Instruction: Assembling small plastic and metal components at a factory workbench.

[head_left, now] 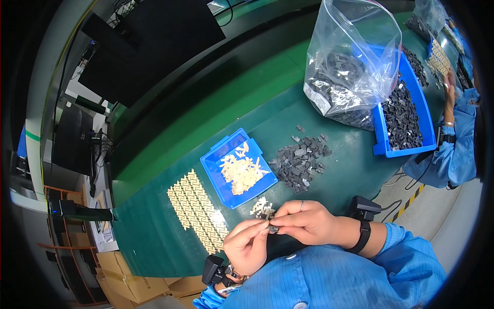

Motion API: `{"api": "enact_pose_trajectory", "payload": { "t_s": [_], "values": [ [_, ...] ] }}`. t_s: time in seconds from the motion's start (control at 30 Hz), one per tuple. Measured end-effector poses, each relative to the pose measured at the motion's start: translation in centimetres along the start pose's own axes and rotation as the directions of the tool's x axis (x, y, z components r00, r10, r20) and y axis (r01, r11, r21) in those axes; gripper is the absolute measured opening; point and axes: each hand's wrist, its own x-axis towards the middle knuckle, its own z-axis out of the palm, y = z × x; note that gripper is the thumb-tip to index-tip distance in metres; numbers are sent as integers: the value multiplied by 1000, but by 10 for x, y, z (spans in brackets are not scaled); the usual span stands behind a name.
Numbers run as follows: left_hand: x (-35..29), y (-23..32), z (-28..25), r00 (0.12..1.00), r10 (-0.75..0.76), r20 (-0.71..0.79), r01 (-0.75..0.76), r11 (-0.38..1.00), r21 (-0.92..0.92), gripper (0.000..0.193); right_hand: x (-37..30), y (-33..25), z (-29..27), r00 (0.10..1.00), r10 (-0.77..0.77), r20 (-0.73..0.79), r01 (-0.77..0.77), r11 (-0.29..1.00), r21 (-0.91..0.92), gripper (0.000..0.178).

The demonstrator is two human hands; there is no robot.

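Note:
My left hand (248, 246) and my right hand (304, 222) meet close to my body at the table's near edge, fingertips pinched together. Between them is a small black plastic part (275, 229), partly hidden by the fingers. Just beyond my fingertips lies a little heap of cream-coloured small pieces (261, 207). To the left, cream pieces are laid out in neat slanting rows (198, 212). Farther off, a small blue tray (216, 180) holds loose cream pieces (242, 174). Right of that tray, a loose pile of black plastic parts (301, 160) lies on the green table mat (154, 242).
At the far right, a large clear plastic bag (339, 77) of black parts leans against a long blue bin (427, 123) of similar parts. Another person's hand (449, 87) works beyond it. Monitors (149, 46) stand at the back left; cardboard boxes (128, 278) sit below left.

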Motion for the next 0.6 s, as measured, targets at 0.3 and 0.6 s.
{"api": "enact_pose_trajectory", "payload": {
  "t_s": [0.3, 0.6],
  "values": [
    [-2, 1, 2, 997, -54, -55, 51, 998, -46, 10, 2, -2, 1, 999, -28, -39, 30, 998, 52, 30],
    [0, 7, 4, 999, 1, -49, -2, 1000, -24, 11, 4, -6, -3, 999, -27, -27, 29, 996, 84, 30]
  ]
}}
